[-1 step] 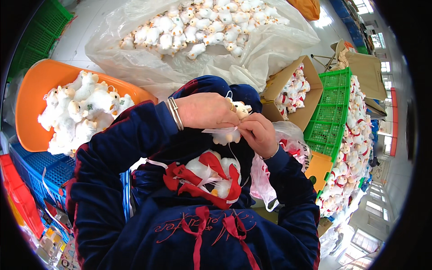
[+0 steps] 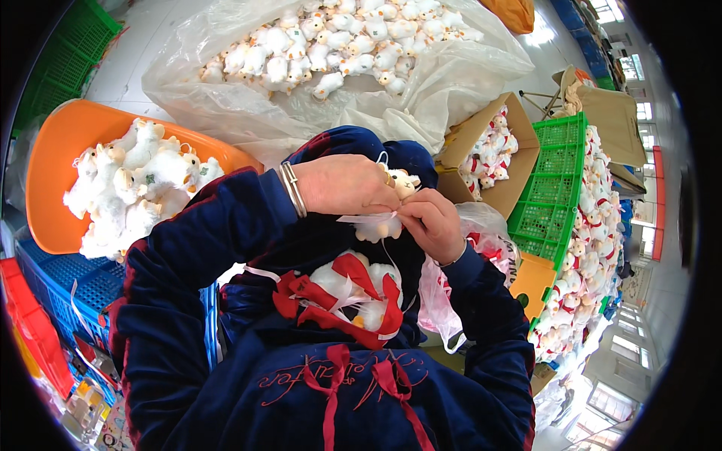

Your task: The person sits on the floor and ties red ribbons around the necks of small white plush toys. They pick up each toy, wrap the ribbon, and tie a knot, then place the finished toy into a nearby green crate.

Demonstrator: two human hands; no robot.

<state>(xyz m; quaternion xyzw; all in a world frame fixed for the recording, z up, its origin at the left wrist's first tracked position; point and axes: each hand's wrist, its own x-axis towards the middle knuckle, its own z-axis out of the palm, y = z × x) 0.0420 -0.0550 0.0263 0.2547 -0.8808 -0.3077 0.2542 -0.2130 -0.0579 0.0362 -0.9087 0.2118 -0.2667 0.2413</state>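
Observation:
Both hands meet over my lap at a small white plush animal (image 2: 406,183) with a loop of cord at its head. My left hand (image 2: 342,185), a silver bangle at its wrist, is closed with its fingertips on a thin white ribbon (image 2: 353,219) at the toy's neck. Pinched from the other side, the ribbon is also in my right hand (image 2: 436,225). The toy's lower body shows beneath the fingers; the knot area is hidden. Closer to my belly, red scarf pieces (image 2: 353,270) with white ribbons lie over more white plush in my lap.
An orange tub (image 2: 53,180) of white plush toys stands left, above a blue crate (image 2: 75,282). Ahead, a clear plastic sheet (image 2: 188,83) bears a toy pile. To the right are a cardboard box (image 2: 459,139) with toys, a green crate (image 2: 549,173) and a pink-white plastic bag (image 2: 440,301).

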